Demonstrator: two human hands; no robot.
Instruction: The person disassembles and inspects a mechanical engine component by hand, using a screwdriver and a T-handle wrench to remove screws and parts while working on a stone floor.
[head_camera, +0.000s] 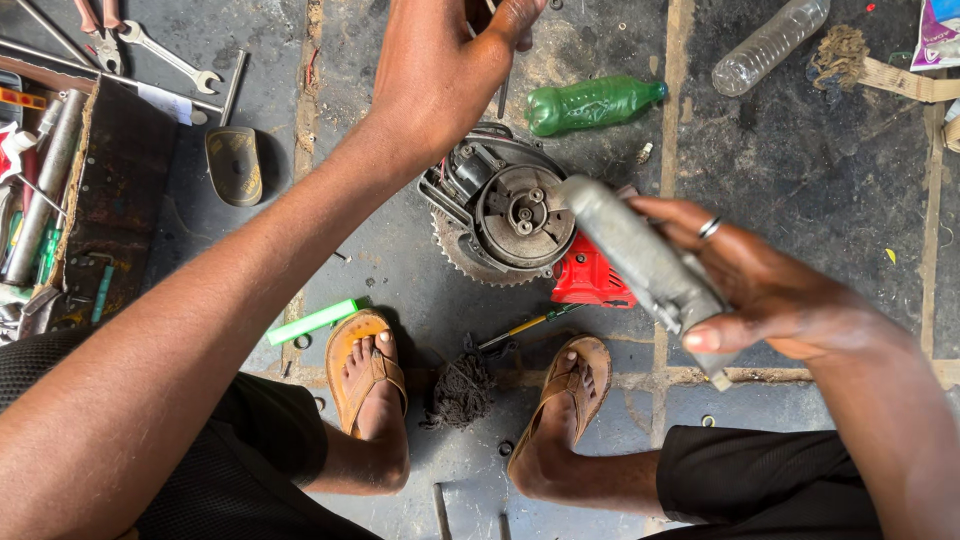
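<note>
My right hand (765, 285) grips a grey metal part (640, 255), long and angled, held above the floor to the right of a small engine. A ring sits on one finger. The small engine (500, 210), with a round grey flywheel and a toothed rim, rests on the dark concrete floor beside a red plastic housing (590, 280). My left hand (440, 60) reaches out over the engine's far side, fingers closed around a thin dark tool (503, 98) that is mostly hidden by the hand.
A green plastic bottle (590, 102) and a clear bottle (768, 45) lie beyond the engine. A box of tools (60, 200) sits left, with spanners (170, 58) behind it. A green stick (312, 322), a screwdriver (525, 325) and a rag (462, 390) lie by my sandalled feet.
</note>
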